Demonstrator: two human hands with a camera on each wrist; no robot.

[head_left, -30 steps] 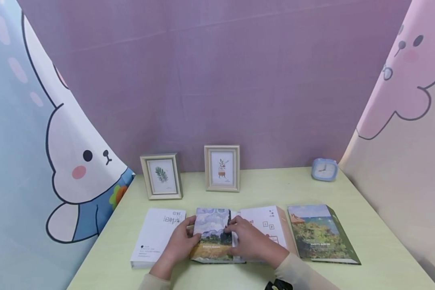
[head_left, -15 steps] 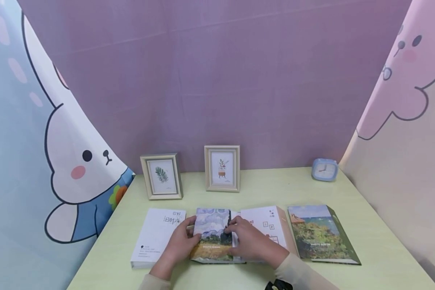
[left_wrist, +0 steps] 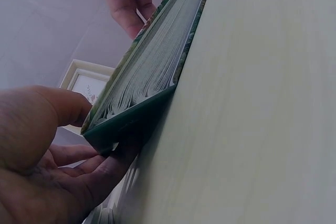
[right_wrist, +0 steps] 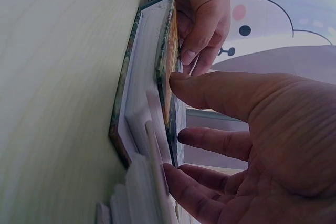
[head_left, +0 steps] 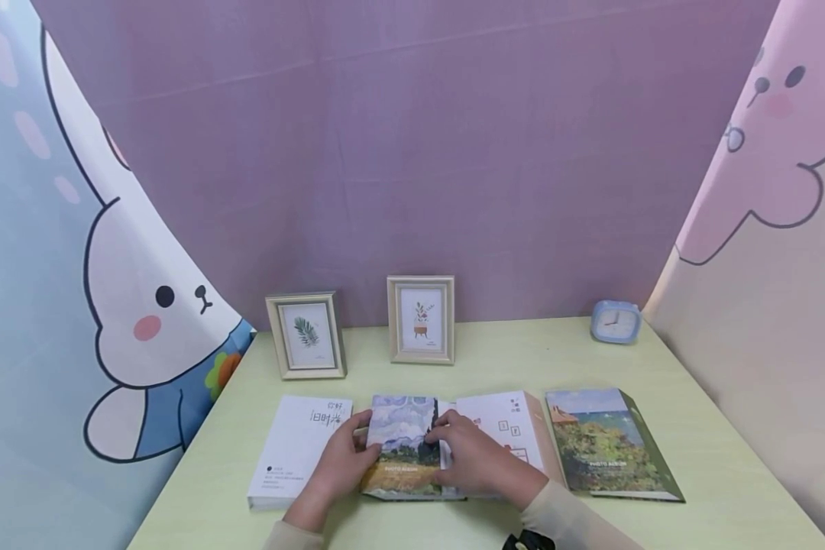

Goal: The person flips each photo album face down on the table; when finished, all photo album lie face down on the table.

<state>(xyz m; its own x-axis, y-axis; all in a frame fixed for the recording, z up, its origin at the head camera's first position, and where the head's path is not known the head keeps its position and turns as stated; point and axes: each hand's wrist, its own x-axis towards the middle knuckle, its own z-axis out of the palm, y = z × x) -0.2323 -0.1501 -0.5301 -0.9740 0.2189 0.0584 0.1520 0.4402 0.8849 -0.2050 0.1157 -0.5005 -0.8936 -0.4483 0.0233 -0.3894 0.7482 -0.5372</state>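
Note:
A photo album (head_left: 402,428) with a painted landscape of sky and dark trees lies on the table, its text facing me. My left hand (head_left: 344,458) grips its spine side, the thumb on the front cover and other fingers against the green spine, as the left wrist view shows. My right hand (head_left: 477,454) has its thumb and index finger touching the cover near the right edge. Its lower fingers (right_wrist: 194,192) rest by the white album (head_left: 512,412) alongside. In the right wrist view, the landscape album's page block (right_wrist: 144,66) shows between its covers.
A white album (head_left: 296,443) with black writing lies left, and a green-edged photo album (head_left: 608,443) lies right. Behind stand two picture frames (head_left: 309,336), (head_left: 421,321) and a blue clock (head_left: 616,321). A purple cloth (head_left: 412,153) hangs along the table's back edge.

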